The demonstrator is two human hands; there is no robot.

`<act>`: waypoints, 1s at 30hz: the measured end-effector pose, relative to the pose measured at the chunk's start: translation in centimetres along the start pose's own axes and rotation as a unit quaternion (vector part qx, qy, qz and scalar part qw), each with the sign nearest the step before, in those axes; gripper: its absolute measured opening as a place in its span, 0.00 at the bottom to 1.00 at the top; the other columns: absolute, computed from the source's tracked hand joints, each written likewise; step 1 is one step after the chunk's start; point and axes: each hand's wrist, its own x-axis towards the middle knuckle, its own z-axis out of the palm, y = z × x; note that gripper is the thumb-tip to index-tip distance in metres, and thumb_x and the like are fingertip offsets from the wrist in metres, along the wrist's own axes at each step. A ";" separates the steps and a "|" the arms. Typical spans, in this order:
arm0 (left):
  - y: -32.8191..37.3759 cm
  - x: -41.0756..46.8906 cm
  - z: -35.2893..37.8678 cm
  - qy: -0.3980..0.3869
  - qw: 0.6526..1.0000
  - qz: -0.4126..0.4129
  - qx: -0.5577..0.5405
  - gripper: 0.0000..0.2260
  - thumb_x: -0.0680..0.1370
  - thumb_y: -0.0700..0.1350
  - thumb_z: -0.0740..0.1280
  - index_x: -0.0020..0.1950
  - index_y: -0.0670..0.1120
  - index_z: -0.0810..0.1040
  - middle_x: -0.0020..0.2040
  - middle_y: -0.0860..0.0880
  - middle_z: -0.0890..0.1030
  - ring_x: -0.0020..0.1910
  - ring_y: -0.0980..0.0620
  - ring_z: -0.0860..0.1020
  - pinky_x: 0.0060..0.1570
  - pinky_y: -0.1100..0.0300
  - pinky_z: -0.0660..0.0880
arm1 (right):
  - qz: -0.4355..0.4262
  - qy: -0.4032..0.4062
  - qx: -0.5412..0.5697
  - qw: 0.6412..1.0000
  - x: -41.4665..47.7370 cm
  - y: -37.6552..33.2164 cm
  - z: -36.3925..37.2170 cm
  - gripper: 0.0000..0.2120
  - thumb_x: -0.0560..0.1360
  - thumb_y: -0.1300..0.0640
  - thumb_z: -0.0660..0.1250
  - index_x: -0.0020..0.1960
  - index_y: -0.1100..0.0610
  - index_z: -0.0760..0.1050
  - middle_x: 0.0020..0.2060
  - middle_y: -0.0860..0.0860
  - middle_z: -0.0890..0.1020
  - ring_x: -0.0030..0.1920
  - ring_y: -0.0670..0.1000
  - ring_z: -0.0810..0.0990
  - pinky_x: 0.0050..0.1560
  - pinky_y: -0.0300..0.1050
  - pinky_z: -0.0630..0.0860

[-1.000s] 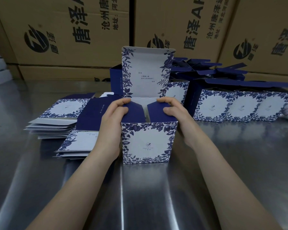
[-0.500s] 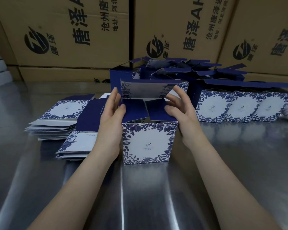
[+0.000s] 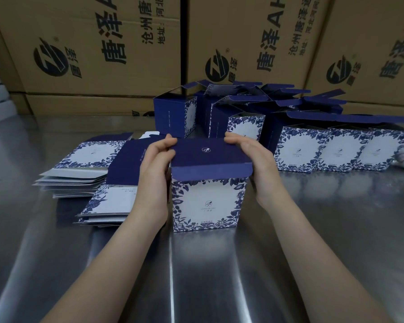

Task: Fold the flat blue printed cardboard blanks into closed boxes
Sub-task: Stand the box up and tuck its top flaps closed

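Closing step: left hand, right hand pinch navy cardboard lid over blue floral cardboard box. Next: tuck front flap in.

Dim, cool light, soft shadows. Shiny metal table has long white glare streaks near its front edge. Pic bends at corners; far right blurry.

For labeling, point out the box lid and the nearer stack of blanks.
box lid (image 3: pixel 212 157), head view, dark blue top panel.
nearer stack of blanks (image 3: pixel 116 202), head view, top sheet's white panel.
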 end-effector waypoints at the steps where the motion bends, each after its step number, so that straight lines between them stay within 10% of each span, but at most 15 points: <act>1: -0.1 0.0 -0.1 0.002 1.000 -0.003 0.001 0.15 0.79 0.39 0.59 0.46 0.54 0.83 0.69 0.44 0.76 0.66 0.43 0.76 0.58 0.49 0.75 | -0.002 0.000 -0.010 1.000 0.0 0.0 0.0 0.14 0.73 0.55 0.59 0.50 0.54 0.82 0.62 0.47 0.80 0.64 0.45 0.76 0.62 0.41 0.72; 17: 0.1 -0.4 0.1 0.033 0.996 0.053 0.061 0.16 0.80 0.37 0.65 0.39 0.53 0.87 0.60 0.56 0.81 0.57 0.61 0.80 0.51 0.63 0.75 | -0.051 0.053 -0.044 0.996 -0.3 0.5 -0.1 0.11 0.75 0.64 0.64 0.44 0.51 0.83 0.56 0.50 0.82 0.59 0.46 0.78 0.57 0.41 0.75; 21: 0.0 -0.4 0.0 0.015 0.997 0.033 0.066 0.07 0.77 0.48 0.70 0.50 0.51 0.87 0.63 0.52 0.81 0.63 0.55 0.78 0.67 0.52 0.72 | -0.055 0.076 -0.035 0.995 -0.2 0.3 -0.1 0.11 0.75 0.64 0.67 0.45 0.50 0.82 0.46 0.49 0.83 0.47 0.46 0.79 0.50 0.41 0.76; 23: 0.0 -0.5 -0.1 -0.011 0.996 0.021 0.086 0.21 0.69 0.56 0.72 0.59 0.50 0.83 0.65 0.51 0.80 0.65 0.53 0.77 0.70 0.49 0.70 | -0.049 0.080 -0.043 0.995 -0.2 0.2 0.0 0.10 0.77 0.64 0.66 0.46 0.51 0.82 0.46 0.49 0.83 0.48 0.46 0.80 0.52 0.42 0.76; 30: 0.0 -0.4 -0.3 -0.067 0.974 0.031 0.213 0.25 0.78 0.48 0.71 0.74 0.53 0.70 0.76 0.51 0.68 0.72 0.53 0.71 0.69 0.49 0.71 | -0.016 -0.023 -0.075 0.997 -0.3 -0.4 -0.6 0.10 0.71 0.48 0.69 0.51 0.46 0.83 0.61 0.46 0.79 0.64 0.43 0.75 0.66 0.47 0.70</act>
